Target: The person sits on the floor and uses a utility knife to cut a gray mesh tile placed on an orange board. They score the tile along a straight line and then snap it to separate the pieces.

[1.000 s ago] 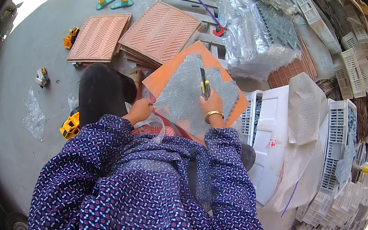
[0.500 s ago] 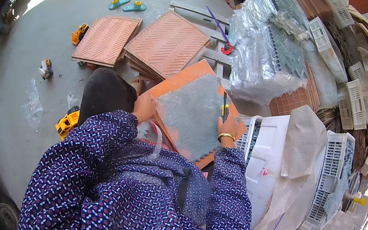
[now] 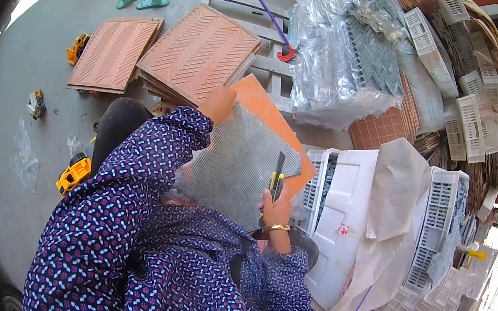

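My right hand [image 3: 276, 206] is closed around a yellow-and-black utility knife [image 3: 276, 179], its blade end pointing away from me. Under the knife lies a grey mesh-faced sheet [image 3: 225, 165] with a zigzag edge, partly over an orange board [image 3: 271, 110] and overhanging it toward my lap. At the sheet's far corner my left hand [image 3: 218, 105] is closed on its edge; the fingertips are mostly hidden. The board's far corner and right side stick out beyond the sheet.
Beyond the board stand two stacks of pinkish patterned panels [image 3: 201, 53]. Plastic-wrapped grey tile sheets [image 3: 336, 46] rise at the right, near a white foam box [image 3: 346, 205] and white crates [image 3: 439, 223]. Toy trucks [image 3: 74, 173] and slippers [image 3: 152, 2] lie on the floor.
The grey sheet has shifted toward me and to the left, baring more of the board's far right. My left hand has moved from the board's left side to the sheet's far corner.
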Motion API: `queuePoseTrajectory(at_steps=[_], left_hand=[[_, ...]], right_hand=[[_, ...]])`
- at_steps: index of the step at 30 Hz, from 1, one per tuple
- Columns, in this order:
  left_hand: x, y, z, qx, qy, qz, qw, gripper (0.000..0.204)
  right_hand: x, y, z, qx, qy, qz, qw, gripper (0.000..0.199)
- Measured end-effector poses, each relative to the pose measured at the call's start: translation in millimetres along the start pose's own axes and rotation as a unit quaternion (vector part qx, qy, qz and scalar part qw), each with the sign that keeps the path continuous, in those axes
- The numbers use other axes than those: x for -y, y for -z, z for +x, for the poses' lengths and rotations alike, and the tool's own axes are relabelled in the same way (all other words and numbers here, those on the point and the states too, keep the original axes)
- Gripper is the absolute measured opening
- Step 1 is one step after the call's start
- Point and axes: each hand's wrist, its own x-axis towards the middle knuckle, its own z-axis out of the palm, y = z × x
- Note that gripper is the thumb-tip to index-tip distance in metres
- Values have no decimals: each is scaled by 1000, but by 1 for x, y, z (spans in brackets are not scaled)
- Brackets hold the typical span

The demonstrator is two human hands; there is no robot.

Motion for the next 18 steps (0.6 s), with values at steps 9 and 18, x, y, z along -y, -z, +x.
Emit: queuePoseTrajectory(at_steps=[9,18], left_hand=[[8,-7,2,-21,7,-89,996,11],[8,-3,-3,-27,16,-121,992,11]], right_hand=[[98,-51,104,88,154,-206,962,60],[116,-61,112,133,125,-253,950,58]])
